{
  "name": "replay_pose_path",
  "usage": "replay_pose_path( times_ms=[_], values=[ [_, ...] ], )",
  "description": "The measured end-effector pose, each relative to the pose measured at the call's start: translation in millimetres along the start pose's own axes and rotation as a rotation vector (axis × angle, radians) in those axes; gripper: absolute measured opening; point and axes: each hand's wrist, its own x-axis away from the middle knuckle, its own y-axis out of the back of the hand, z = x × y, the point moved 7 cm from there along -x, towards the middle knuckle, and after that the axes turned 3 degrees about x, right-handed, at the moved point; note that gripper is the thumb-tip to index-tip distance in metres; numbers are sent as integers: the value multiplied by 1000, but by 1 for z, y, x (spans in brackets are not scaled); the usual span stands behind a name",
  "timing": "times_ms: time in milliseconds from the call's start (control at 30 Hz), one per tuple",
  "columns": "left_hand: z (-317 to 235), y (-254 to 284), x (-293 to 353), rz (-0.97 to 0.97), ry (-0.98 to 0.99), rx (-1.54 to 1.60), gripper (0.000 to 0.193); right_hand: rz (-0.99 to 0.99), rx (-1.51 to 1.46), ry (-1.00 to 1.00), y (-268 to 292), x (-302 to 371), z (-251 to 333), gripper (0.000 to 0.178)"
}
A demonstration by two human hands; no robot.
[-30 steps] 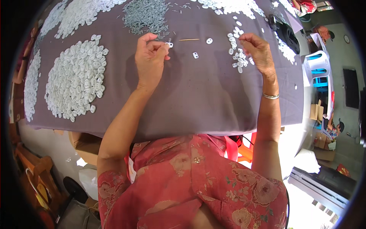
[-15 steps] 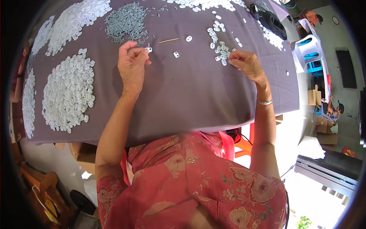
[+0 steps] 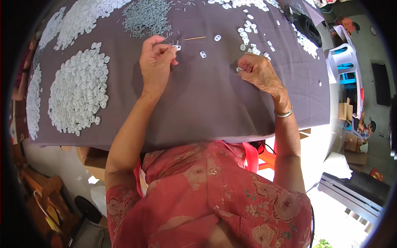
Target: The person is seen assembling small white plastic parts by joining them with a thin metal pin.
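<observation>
My left hand [image 3: 158,60] is closed in a pinch on a small white oval piece with two holes [image 3: 178,47]; a thin grey pin seems to stand up at it. Over the table's right half, my right hand [image 3: 261,72] has its fingers curled, and another white oval piece [image 3: 239,70] shows at its fingertips. Between the hands lie two loose oval pieces, one [image 3: 202,54] nearer and one [image 3: 217,38] farther. A thin wooden stick [image 3: 194,38] rests just beyond my left fingertips. Past my right hand is a loose cluster of white pieces [image 3: 245,38], partly hidden by it.
A large heap of white pieces [image 3: 78,89] covers the table's left side, with more white piles [image 3: 84,20] behind. A mound of grey pins [image 3: 147,18] sits at the far middle. A black item [image 3: 308,29] lies far right. A white plastic chair [image 3: 343,58] stands beyond the table.
My right hand has drawn back toward me from the cluster with a white piece at its fingertips. My left hand keeps its pinch. The whole view has shifted slightly.
</observation>
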Motion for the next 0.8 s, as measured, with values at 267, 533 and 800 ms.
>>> replay_pose_path(
  times_ms=[267,533,800],
  values=[
    [3,0,3,37,4,-34,34,-124,59,190,-18,-20,21,11],
    [6,4,-5,114,-56,-88,34,88,-196,-104,5,7,-12,14],
    [5,18,-14,118,-112,-236,35,-287,-129,439,7,50,-22,7]
  ],
)
